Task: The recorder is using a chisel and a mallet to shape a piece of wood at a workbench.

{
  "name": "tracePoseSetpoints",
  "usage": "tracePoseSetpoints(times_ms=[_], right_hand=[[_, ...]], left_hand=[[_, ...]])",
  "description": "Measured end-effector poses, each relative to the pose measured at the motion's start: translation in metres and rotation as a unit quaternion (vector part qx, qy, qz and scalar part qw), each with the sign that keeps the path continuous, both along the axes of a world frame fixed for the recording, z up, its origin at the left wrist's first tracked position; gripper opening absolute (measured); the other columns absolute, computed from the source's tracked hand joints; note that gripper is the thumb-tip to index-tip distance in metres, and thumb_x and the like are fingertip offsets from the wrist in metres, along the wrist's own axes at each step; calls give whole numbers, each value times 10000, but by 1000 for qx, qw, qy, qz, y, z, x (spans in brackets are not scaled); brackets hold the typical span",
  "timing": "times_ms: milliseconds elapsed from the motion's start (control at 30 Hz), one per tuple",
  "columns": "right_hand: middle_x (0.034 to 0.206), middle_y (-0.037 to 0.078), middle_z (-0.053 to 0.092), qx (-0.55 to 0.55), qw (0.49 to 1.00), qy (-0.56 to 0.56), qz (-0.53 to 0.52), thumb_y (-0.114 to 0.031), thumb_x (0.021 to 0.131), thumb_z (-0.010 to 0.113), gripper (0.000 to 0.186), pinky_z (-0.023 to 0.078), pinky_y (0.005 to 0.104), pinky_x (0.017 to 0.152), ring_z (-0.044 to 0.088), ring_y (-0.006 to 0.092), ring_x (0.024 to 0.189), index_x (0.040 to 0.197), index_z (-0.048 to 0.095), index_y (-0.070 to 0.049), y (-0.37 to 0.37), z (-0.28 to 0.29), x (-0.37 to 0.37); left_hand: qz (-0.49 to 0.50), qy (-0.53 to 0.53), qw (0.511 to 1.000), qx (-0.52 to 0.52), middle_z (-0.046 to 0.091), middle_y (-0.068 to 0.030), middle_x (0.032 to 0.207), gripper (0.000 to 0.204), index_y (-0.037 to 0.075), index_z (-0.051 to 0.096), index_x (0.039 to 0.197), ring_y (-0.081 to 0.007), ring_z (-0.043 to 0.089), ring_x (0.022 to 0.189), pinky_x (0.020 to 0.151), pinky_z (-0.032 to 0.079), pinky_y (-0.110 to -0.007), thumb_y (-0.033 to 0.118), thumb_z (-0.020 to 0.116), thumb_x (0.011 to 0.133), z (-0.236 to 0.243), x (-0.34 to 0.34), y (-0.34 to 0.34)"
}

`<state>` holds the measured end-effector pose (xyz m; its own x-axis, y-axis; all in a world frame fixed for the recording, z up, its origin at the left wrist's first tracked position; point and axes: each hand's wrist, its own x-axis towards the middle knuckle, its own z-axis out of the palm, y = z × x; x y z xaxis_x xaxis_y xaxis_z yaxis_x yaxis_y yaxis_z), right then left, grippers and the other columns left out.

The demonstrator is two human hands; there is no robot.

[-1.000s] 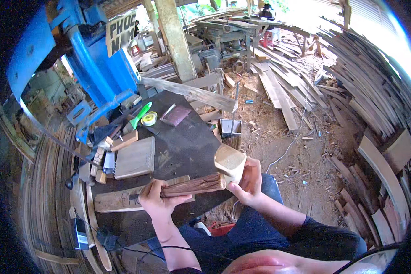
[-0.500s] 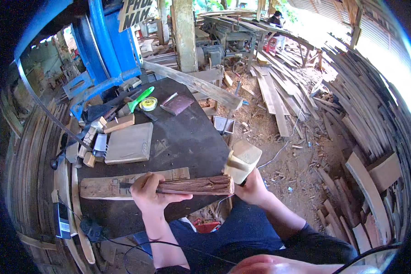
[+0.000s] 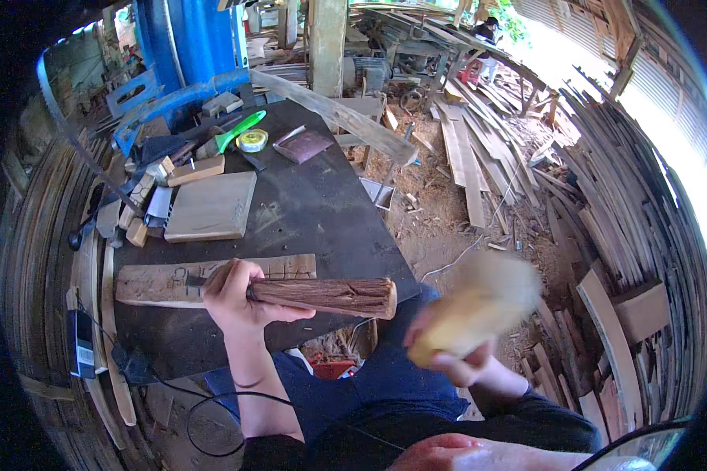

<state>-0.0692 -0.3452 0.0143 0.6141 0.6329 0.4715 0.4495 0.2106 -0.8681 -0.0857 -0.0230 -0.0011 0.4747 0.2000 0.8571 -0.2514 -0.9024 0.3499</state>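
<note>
My left hand (image 3: 239, 298) is closed round the lower end of a chisel with a thick, reddish-brown, rough wooden handle (image 3: 326, 297). Its battered butt faces right; the fingers hide where the blade meets the work. Beneath lies a long pale wooden board (image 3: 157, 286) with pencil marks, at the near side of the dark table (image 3: 314, 204). Right of the table edge, my right hand (image 3: 456, 361) grips a pale wooden mallet (image 3: 483, 306), blurred by motion and apart from the chisel.
Farther back on the table are a square wooden block (image 3: 210, 206), a green-handled brush (image 3: 239, 132), a yellow tape measure (image 3: 251, 140) and a brown sandpaper-like pad (image 3: 302, 146). A saw (image 3: 75, 133) stands at left. Stacked planks (image 3: 636, 235) line the right; a person (image 3: 487, 35) is far off.
The mallet has swung away from the chisel's butt, right and toward me, in my right hand. My left hand keeps its hold on the chisel. The whole view has shifted slightly.
</note>
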Motion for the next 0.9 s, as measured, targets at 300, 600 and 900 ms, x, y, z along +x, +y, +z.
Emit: tracePoseSetpoints(times_ms=[300,600,900], right_hand=[[973,157,610,-6,988,119,-95,-308,832,721,497,535,385,739,639,249,845,1144,522,24,21,4,-21],[1009,207,580,51,998,9,-39,-214,877,673,559,539,415,671,608,275,760,1330,404,-30,42,-7,-12],[960,116,591,-20,996,-22,-87,-395,947,599,451,484,368,604,603,229,733,1201,492,-38,48,6,-10]], left_hand=[[-7,13,999,-46,542,-47,636,697,101,550,697,-237,575,579,572,454,-326,452,917,219,-1,-5,4],[-5,-40,999,-3,509,-40,567,800,108,460,646,-235,552,490,473,441,-313,691,868,281,2,1,5],[32,-73,996,30,457,-13,507,828,126,411,576,-208,515,414,408,419,-311,831,780,344,0,0,8]])
